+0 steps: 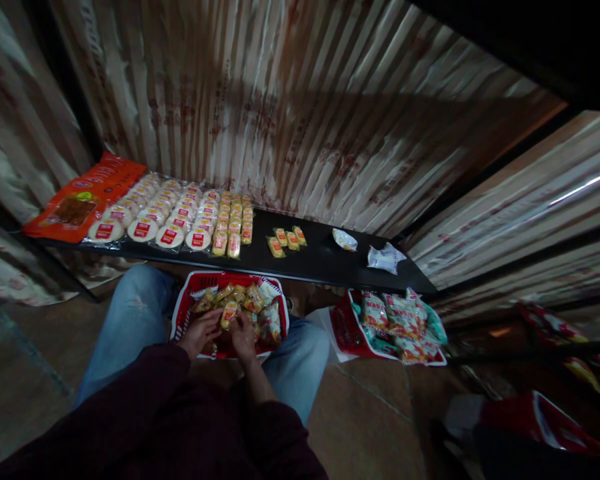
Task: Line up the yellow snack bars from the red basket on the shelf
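A small yellow snack packet [229, 315] is held between my two hands over the red basket [178, 319] at my knees. Fingers of my left hand [201, 333] grip its left side, and my right hand [243, 335] pinches its lower right edge. Under and behind them, the basket holds more yellow packets [254, 298] and some white bags [270, 323]. Above the basket, the black shelf [325, 261] carries rows of round white packaged crackers [170, 236], rows of yellow packets [234, 245] and a loose group of small yellow packets [275, 247].
An orange bag [87, 193] lies at the shelf's left end. Toward its right end are a white-yellow packet [345, 239] and a white packet [385, 257]. A second red basket [347, 325] with snack bags stands to the right. Dark uprights and wrinkled sheeting stand behind.
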Demonstrator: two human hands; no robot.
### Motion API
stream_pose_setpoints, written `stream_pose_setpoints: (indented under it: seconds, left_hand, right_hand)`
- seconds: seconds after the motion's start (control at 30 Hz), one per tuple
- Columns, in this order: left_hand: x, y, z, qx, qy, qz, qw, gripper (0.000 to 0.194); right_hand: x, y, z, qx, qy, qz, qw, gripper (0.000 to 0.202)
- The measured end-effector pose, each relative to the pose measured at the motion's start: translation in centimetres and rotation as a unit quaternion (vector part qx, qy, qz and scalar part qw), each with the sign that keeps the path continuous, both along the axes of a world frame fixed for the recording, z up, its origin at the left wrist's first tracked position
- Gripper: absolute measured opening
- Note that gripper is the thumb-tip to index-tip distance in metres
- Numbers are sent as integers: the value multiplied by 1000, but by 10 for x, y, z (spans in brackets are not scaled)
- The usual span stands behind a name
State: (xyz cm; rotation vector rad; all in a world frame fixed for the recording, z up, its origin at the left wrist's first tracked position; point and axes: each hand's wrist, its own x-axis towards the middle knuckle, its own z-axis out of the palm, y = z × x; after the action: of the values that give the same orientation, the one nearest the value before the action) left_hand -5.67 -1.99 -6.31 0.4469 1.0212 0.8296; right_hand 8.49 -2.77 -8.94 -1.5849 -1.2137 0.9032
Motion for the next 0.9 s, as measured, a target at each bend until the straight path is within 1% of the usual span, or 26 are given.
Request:
stream_pose_setpoints:
  seconds: [0.17, 0.27, 0.37, 0.57, 0.77, 0.9]
  left_hand:
    - [6, 1, 8, 39, -21, 2, 999, 45]
    - [9, 1, 15, 68, -20, 4, 997, 44]
    - [11, 2, 21, 77, 5, -1, 997, 44]
    - [15, 5, 27, 101, 38, -5, 994, 45]
    - [20, 11, 32, 185, 83, 0, 979, 42]
    - [26, 16, 33, 210, 112, -3, 971, 40]
  right_hand:
    - [2, -3, 13, 24, -32, 10, 999, 36]
    - [5, -4, 19, 25, -17, 31, 999, 36]
    - [7, -3, 21, 26, -1, 30, 999, 35]
    - [6, -3, 25, 47, -1, -4, 999, 35]
    - [6, -1, 32, 74, -3, -54, 996, 38]
    - [8, 2, 39, 81, -7, -85, 993, 40]
